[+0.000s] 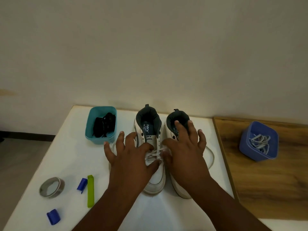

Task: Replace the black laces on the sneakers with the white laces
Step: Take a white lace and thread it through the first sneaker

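In the head view we have both hands over the left white leather sneaker [154, 179], which stands toe toward us on the white surface [70, 157]. Our left hand [131, 157] has thumb and forefinger drawn narrow on the white lace [154, 154] where it crosses the lower eyelets; its other fingers are spread and hold nothing. Our right hand [185, 147] meets it there and seems to pinch the same lace, though its thumb is partly hidden, and its outer fingers fan over the right white sneaker [176, 185] just beside the grip.

Only the lower eyelets of the left sneaker are threaded; those above the grip are bare. Loose lace ends trail out to either side of the hands, one curving across the surface past our right hand.

The black laces [105, 125] lie bundled in the teal plastic tub [100, 140], beyond our left hand, so we judge removal finished. More white laces [260, 142] wait in the blue plastic tub [258, 152], well off to the right on the wooden panel [266, 189]. Whether the right sneaker is threaded we cannot tell, since our hand covers it. We judge the job under halfway.
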`<state>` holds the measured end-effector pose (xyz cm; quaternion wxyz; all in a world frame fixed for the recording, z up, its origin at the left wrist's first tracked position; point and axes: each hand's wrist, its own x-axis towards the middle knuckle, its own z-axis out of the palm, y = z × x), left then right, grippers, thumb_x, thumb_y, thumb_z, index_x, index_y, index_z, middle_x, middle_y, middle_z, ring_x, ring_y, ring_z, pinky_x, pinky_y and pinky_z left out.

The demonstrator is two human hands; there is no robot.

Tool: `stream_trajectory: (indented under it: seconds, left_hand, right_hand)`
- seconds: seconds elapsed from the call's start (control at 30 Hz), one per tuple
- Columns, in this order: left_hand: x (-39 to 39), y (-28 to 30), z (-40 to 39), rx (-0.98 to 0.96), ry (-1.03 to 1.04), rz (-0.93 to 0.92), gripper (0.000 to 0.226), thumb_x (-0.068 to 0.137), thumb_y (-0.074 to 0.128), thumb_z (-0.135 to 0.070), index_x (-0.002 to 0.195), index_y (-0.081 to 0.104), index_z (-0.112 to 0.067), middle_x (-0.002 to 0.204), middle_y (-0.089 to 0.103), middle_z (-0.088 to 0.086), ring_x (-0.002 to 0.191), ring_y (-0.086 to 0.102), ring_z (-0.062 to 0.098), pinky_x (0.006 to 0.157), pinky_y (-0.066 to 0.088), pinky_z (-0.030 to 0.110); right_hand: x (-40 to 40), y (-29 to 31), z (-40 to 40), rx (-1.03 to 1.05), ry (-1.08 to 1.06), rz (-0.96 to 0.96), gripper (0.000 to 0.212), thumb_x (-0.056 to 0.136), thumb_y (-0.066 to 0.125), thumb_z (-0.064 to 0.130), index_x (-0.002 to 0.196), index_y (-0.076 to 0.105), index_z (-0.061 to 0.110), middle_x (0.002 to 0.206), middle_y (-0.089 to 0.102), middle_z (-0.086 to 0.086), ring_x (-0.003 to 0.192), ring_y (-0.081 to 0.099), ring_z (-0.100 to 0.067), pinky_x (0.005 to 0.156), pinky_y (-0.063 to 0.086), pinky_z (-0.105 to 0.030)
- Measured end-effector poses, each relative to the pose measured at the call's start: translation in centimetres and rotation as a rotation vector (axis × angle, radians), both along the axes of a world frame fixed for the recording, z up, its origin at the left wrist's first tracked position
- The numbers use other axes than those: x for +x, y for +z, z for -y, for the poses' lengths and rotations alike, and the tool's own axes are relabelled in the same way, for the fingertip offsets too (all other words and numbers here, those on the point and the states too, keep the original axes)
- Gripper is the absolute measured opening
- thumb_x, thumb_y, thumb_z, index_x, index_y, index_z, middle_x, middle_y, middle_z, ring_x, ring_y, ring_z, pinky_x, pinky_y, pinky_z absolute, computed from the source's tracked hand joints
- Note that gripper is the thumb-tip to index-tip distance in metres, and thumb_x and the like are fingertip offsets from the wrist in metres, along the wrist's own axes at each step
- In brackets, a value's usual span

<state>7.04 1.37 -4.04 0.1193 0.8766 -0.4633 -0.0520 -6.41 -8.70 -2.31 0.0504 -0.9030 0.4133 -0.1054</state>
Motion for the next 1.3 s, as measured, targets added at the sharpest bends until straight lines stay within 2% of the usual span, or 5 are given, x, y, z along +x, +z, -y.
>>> stream_trajectory:
  seconds: [0.3, 0.53, 0.7, 1.0, 1.3]
  left_hand:
    - [-0.7, 1.5, -0.1, 0.065, -0.017, -0.054, 0.058, 0.082, 0.047, -0.081, 0.132, 0.047, -0.053, 0.163, 0.019, -0.005, 0.153, 0.010, 0.024, 0.117, -0.006, 0.064]
    - [0.5, 1.9, -0.9, -0.080, -0.069, -0.277, 0.092, 0.096, 0.059, -0.045, 0.152, -0.013, -0.049, 0.145, 0.044, -0.004, 0.116, 0.059, 0.012, 0.087, 0.047, 0.023]
    - [0.7, 4.6, -2.4, -0.100, 0.006, -0.433, 0.083, 0.094, 0.065, -0.037, 0.154, 0.008, -0.049, 0.129, 0.058, -0.024, 0.103, 0.064, 0.007, 0.084, 0.047, 0.021]
    - [0.2, 10.0, -1.6, -1.011, 0.257, -1.792, 0.040, 0.099, 0.042, -0.003, 0.130, 0.061, -0.018, 0.120, 0.071, 0.005, 0.086, 0.069, 0.017, 0.076, 0.060, 0.035]
    - [2.8, 8.7, -1.6, -1.099, 0.677, -1.606, 0.031, 0.099, 0.046, 0.007, 0.111, 0.066, -0.013, 0.116, 0.067, 0.008, 0.094, 0.073, 0.018, 0.073, 0.060, 0.023]
  right_hand:
    - [-0.4, -0.2, 0.7, 0.097, -0.102, 0.094, 0.009, 0.093, 0.068, 0.043, 0.089, 0.076, 0.039, 0.153, 0.048, 0.004, 0.154, 0.017, -0.030, 0.122, -0.002, -0.058]
    - [0.2, 0.7, 0.6, 0.078, -0.115, 0.294, 0.026, 0.087, 0.075, 0.026, 0.110, 0.069, 0.035, 0.153, 0.046, -0.005, 0.151, 0.025, -0.035, 0.120, 0.017, -0.058]
    - [0.9, 2.3, -0.9, 0.194, 0.030, 0.446, 0.026, 0.087, 0.072, 0.022, 0.105, 0.058, 0.035, 0.123, 0.051, 0.012, 0.116, 0.047, -0.008, 0.095, 0.043, -0.030]
    - [1.3, 4.1, -4.5, 1.113, 0.398, 0.202, 0.035, 0.088, 0.075, 0.047, 0.120, 0.064, 0.039, 0.105, 0.071, 0.007, 0.087, 0.068, -0.016, 0.083, 0.059, -0.036]
    - [-0.2, 4.3, -0.8, 0.519, -0.037, 0.584, 0.018, 0.103, 0.054, 0.025, 0.091, 0.064, 0.034, 0.078, 0.066, 0.012, 0.068, 0.063, -0.007, 0.063, 0.055, -0.029]
